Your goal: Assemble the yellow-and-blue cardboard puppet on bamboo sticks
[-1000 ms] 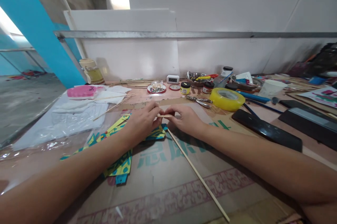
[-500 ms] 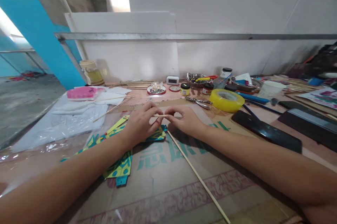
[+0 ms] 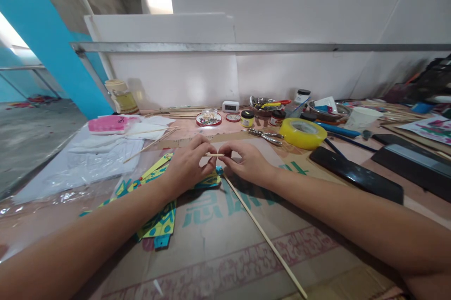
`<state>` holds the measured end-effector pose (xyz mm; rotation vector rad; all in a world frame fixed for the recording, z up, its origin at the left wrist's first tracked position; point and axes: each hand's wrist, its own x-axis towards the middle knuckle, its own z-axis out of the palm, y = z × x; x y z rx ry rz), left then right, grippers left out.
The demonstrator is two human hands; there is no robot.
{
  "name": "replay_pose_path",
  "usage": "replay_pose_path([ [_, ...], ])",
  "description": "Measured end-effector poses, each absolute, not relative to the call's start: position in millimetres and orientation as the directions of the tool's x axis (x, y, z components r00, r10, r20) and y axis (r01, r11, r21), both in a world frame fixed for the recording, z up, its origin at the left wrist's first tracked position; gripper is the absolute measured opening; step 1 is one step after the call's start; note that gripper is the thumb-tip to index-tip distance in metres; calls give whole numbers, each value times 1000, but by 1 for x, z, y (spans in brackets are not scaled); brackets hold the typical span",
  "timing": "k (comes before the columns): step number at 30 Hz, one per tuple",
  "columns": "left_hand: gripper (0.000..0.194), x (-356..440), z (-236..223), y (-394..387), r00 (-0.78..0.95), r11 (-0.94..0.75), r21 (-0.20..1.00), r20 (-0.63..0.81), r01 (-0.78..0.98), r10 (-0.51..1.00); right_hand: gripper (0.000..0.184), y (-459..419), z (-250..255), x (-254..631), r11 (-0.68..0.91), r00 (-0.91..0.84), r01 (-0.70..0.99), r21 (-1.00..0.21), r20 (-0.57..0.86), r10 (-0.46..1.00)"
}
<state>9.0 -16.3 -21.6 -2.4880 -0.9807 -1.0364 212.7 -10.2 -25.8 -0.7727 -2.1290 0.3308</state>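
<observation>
A short length of thin wooden stick [image 3: 213,154] lies level between my two hands. My left hand [image 3: 186,161] pinches it between thumb and fingers. At its other end, my right hand [image 3: 244,161] is closed, thumb and forefinger at the tip; anything smaller in that pinch is hidden. Beneath my left hand and forearm lie yellow and teal painted cut-out pieces [image 3: 160,225], partly covered. A long thin wooden stick [image 3: 262,232] runs from below my fingertips toward the table's near edge, its upper end close to a teal tip of the painted pieces.
Cardboard under clear plastic [image 3: 211,253] covers the table. Pliers [image 3: 265,136], a yellow tape roll [image 3: 303,133] and a black phone [image 3: 355,174] lie to the right. Behind are a dish of beads [image 3: 209,118], paint jars [image 3: 247,118] and a small clock [image 3: 230,106]. White paper [image 3: 81,168] lies left.
My right fingertips have shifted slightly left along the end of the short stick, so its tip shows between them. My left hand has hardly moved. The long stick stays where it was.
</observation>
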Motion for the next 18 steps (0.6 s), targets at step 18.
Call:
replay_pose_path([
  [18,5,8,-21,-20,581,-769,-41,681,638,446,6,-26,-13,196,532,-405,302,-791,399,822],
])
